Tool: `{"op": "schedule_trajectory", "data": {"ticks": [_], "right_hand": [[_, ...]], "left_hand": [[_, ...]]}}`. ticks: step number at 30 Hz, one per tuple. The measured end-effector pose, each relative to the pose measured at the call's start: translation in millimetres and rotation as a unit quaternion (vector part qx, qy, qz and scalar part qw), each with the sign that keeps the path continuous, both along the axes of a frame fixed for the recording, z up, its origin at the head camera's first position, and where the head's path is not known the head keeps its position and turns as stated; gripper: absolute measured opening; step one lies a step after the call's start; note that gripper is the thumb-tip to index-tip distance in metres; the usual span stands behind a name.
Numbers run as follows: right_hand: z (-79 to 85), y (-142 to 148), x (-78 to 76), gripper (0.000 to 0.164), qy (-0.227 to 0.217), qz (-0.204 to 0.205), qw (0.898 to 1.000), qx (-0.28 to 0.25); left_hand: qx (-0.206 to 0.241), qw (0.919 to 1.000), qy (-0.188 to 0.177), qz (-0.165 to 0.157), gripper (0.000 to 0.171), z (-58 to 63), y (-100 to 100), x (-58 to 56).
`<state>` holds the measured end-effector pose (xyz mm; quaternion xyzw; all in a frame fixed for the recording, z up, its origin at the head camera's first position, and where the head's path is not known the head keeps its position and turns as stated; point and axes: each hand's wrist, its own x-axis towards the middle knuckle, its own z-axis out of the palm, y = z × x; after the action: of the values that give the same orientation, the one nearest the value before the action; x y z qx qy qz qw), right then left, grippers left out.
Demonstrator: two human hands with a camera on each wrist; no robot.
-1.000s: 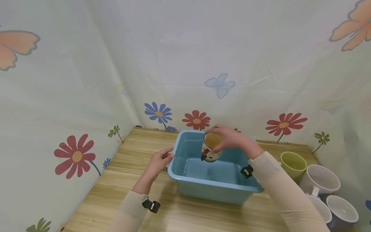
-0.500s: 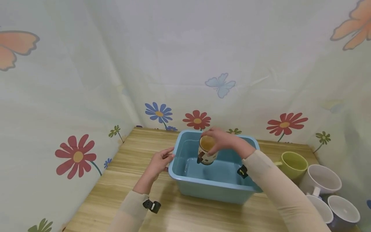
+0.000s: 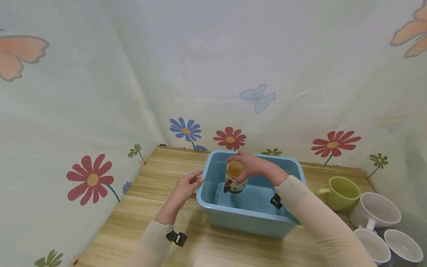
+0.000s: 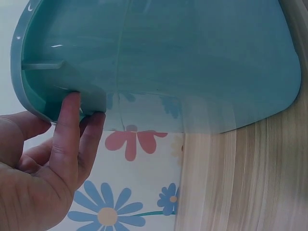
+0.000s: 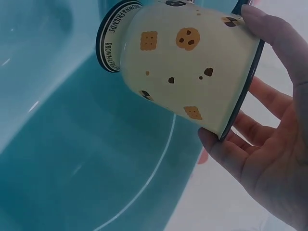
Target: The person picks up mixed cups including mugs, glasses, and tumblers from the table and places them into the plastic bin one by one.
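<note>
A light-blue plastic tub stands on the wooden table. My left hand grips its left rim; in the left wrist view the thumb lies at the rim and the fingers press the wall beneath it. My right hand holds a cream mug by its upper edge, inside the tub towards the left. Biscuit prints, a dark rim and lettering round the base show on the mug in the right wrist view. Its brown handle faces the near left. Whether the base touches the tub floor I cannot tell.
Right of the tub stand a green mug, a large pale mug, a white mug and a dark-sided mug, close together. A flowered curtain hangs behind and to the left of the wooden table.
My right hand has carried the mug left and lower into the tub. The left hand has kept its hold on the rim. The view has shifted slightly.
</note>
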<state>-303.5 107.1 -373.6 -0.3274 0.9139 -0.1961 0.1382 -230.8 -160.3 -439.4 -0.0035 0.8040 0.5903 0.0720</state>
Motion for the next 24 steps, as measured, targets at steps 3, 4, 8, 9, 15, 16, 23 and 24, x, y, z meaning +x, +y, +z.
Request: {"op": "schedule_trajectory", "data": {"ticks": [3, 4, 8, 9, 15, 16, 23, 24], "right_hand": [[-2.5, -2.3, -0.2, 0.078, -0.002, 0.005, 1.000, 0.001], [-3.9, -2.9, -0.3, 0.078, -0.005, 0.004, 1.000, 0.001], [-10.8, -4.5, -0.3, 0.079, -0.020, 0.001, 1.000, 0.002], [-13.2, -5.1, -0.5, 0.079, -0.021, 0.001, 1.000, 0.002], [-23.6, -12.1, -2.3, 0.080, -0.019, -0.001, 1.000, 0.008], [-24.6, -13.5, -2.2, 0.080, -0.021, -0.002, 1.000, 0.010], [-32.9, -18.4, -2.5, 0.079, -0.026, 0.000, 1.000, 0.016], [-34.0, -18.8, -2.6, 0.079, -0.028, 0.001, 0.999, 0.016]], "left_hand": [[-0.003, 1.0000, 0.000, 0.003, 0.046, 0.4, -0.3, 0.5], [-0.004, 1.0000, 0.000, 0.003, 0.046, 0.4, -0.4, 0.7], [-0.005, 1.0000, -0.004, 0.002, 0.046, 0.6, -0.8, 2.0], [-0.005, 1.0000, -0.005, 0.003, 0.046, 0.3, -0.9, 2.0], [-0.005, 1.0000, -0.001, -0.001, 0.046, -2.0, -3.0, 1.1], [-0.005, 1.0000, 0.001, -0.001, 0.046, -2.3, -3.2, 1.1], [-0.001, 1.0000, 0.006, -0.002, 0.045, -4.8, -2.5, -1.1], [0.001, 1.0000, 0.008, -0.003, 0.045, -5.2, -2.5, -1.4]]}}
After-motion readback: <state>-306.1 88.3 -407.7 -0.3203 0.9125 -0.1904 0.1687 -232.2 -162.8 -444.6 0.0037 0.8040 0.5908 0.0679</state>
